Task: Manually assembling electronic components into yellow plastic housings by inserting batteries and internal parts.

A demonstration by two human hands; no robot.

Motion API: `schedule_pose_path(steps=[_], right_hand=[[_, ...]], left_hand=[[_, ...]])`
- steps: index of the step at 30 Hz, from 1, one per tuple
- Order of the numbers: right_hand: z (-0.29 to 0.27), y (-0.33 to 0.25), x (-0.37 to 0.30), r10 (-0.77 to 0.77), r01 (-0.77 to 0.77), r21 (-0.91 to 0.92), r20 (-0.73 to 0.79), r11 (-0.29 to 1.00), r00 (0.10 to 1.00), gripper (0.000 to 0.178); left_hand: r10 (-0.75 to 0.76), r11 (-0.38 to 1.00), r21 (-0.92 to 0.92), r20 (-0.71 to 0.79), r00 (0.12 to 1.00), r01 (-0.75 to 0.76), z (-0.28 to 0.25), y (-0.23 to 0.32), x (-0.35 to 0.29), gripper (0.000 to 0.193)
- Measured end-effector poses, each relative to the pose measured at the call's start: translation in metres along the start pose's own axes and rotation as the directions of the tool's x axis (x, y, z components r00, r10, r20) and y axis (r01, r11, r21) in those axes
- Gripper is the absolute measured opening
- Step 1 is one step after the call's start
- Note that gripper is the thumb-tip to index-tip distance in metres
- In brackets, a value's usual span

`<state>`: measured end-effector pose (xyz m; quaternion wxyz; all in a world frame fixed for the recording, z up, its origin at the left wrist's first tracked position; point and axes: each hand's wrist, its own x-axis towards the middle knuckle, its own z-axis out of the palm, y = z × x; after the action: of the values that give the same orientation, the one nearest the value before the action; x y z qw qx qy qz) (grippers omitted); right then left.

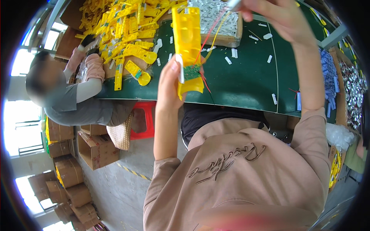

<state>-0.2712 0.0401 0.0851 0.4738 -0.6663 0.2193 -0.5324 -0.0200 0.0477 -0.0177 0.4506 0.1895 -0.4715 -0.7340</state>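
Observation:
My left hand (169,79) grips a yellow plastic housing (187,34) upright above the table's near edge. A small green circuit board (191,72) sits near the lower end of the housing, with a white piece (179,67) beside my thumb. Red, yellow and black wires come off the board. Up and to the right, my right hand (271,13) is closed on a small whitish part (233,4), partly cut off by the frame's top edge. The red and yellow wires (216,29) stretch from the board up to that part.
Yellow housings (131,34) are heaped on the green table (246,84) at the left. A cardboard box of small white parts (225,38) stands behind my left hand. Blue parts (327,77) and a box of shiny parts (352,92) lie right. Another person (73,88) works at the left.

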Motion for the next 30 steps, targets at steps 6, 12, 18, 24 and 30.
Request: schedule_pose_path(steps=[6, 12, 18, 24, 30], right_hand=[[0.012, 0.057, -0.011, 0.075, -0.065, 0.203, -0.04, 0.977, 0.996, 0.029], [0.026, 0.082, -0.026, 0.23, -0.195, 0.287, -0.096, 0.938, 0.968, 0.055], [0.03, 0.104, -0.034, 0.303, -0.254, 0.406, -0.061, 0.878, 0.951, 0.046], [0.037, 0.113, -0.035, 0.332, -0.162, 0.493, -0.28, 0.855, 0.901, 0.032], [0.037, 0.122, -0.048, -0.26, -0.13, -0.563, -0.558, 0.816, 0.788, 0.026]], left_hand=[[0.09, 0.978, 0.19, -0.039, 0.995, -0.081, 0.014, -0.034, 0.0, 0.053], [0.132, 0.867, 0.49, -0.058, 0.99, -0.087, 0.014, -0.046, 0.004, 0.043], [0.132, 0.899, 0.435, -0.153, 0.979, -0.053, 0.009, -0.048, 0.003, 0.038], [0.117, 0.782, 0.622, -0.099, 0.988, -0.03, 0.011, -0.048, 0.001, 0.035], [-0.112, 0.733, 0.674, -0.007, 0.994, 0.088, 0.019, -0.044, -0.011, 0.036]])
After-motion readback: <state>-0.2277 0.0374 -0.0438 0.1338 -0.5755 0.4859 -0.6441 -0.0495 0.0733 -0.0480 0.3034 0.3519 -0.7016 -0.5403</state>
